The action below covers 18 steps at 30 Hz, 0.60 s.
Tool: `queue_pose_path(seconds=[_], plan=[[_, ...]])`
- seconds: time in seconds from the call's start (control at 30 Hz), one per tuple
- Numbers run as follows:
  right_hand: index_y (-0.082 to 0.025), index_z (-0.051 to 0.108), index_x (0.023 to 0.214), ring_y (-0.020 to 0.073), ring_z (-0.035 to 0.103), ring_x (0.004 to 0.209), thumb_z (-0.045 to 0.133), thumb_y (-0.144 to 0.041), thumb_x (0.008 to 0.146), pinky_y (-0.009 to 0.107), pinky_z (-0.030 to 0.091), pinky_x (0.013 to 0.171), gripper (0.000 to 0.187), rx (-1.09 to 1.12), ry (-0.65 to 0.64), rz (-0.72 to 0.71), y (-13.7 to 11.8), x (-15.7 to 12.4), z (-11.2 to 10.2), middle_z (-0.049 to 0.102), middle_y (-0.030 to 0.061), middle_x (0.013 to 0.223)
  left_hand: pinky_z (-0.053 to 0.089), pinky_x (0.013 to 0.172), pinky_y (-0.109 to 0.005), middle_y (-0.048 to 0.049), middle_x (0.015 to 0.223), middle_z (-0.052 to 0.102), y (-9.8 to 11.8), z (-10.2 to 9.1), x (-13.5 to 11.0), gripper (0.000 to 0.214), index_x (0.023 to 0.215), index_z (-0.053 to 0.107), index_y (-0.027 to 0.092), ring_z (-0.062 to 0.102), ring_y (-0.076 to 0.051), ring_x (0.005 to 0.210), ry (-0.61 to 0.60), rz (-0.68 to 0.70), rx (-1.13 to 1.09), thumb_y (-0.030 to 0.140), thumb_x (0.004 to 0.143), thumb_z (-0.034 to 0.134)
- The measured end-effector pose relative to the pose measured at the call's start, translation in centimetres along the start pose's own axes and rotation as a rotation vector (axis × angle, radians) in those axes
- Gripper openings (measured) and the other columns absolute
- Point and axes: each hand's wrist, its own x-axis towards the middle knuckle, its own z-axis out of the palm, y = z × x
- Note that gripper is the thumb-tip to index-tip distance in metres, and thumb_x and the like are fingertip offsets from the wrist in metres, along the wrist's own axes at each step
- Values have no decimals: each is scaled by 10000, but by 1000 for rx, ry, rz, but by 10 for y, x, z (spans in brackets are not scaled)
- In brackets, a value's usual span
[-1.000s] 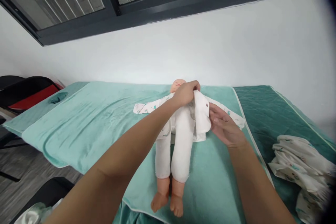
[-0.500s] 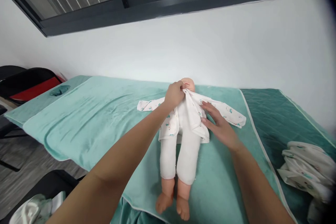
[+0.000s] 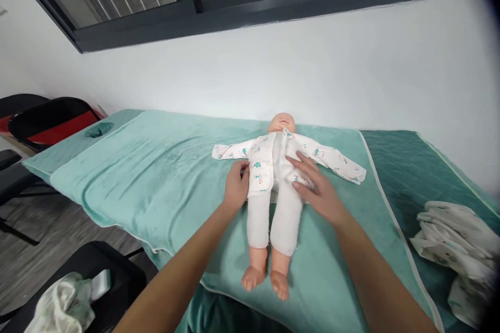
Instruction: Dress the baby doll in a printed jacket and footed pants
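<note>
A baby doll (image 3: 282, 120) lies on its back, its head toward the wall and its bare feet toward me. It wears white leggings (image 3: 287, 223) and a white printed baby shirt (image 3: 261, 166) with both sleeves spread out. The shirt's front is parted down the middle, showing a white layer beneath. My left hand (image 3: 236, 186) is at the shirt's left side edge, fingers curled against the cloth and fingertips partly hidden. Across the shirt's right front panel rests my right hand (image 3: 319, 187), its fingers apart and touching the fabric.
A light green cover (image 3: 167, 166) lies over the bed, beside a darker green quilted part (image 3: 390, 166). Crumpled printed cloth (image 3: 455, 239) sits on the right. Black chairs (image 3: 58, 119) stand at left; another seat (image 3: 117, 276) holds bundled cloth (image 3: 64, 302). A wall runs behind.
My left hand has moved from the shirt's collar down to its left side. The right front panel, bunched and lifted before, now lies flatter. My right hand stays on that side.
</note>
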Motion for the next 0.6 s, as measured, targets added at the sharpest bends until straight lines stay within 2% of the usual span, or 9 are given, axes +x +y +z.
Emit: queue_pose_path(seconds=[0.1,0.17,0.27,0.37,0.5,0.6], plan=[[-335,544,1367,229,381,1436,575,-276,948,548,118,1256,424,-116,27,-83,-17,-10,21,568,-2,1420,492,923,-339,-56,1064,694,-14,-6,-28,196,1057,620,197,636,-180,991,-37,3,14,235,922,483],[-334,517,1377,224,408,1413,583,-238,935,538,191,1242,457,-141,94,-85,-22,-20,30,583,4,1397,497,916,-342,-49,1062,697,-16,-8,-37,212,1081,618,203,640,-181,981,-47,-1,-2,211,908,495],[-309,496,1385,253,412,1399,607,-257,919,533,319,1181,482,-151,250,27,-19,-41,33,516,49,1450,496,932,-348,-49,1095,685,-13,-12,-44,264,1121,610,208,632,-181,999,-85,4,0,161,885,501],[-275,524,1347,266,507,1282,604,-297,921,514,444,1066,434,-176,377,165,-12,-58,31,536,89,1379,483,962,-368,-57,1162,657,-11,-17,-52,351,1199,580,214,610,-195,1060,-142,48,55,129,867,505],[-248,559,1290,252,568,1120,581,-303,919,464,507,938,377,-282,380,254,-7,-65,33,584,100,1238,465,971,-393,-59,1219,631,-12,-24,-65,427,1266,531,234,581,-221,1112,-189,119,170,126,852,521],[-244,596,1202,228,598,998,577,-323,918,416,517,863,296,-230,409,335,-6,-61,36,627,75,1110,465,949,-397,-69,1186,631,-14,-26,-69,404,1239,537,224,581,-234,1088,-196,155,234,144,843,542]])
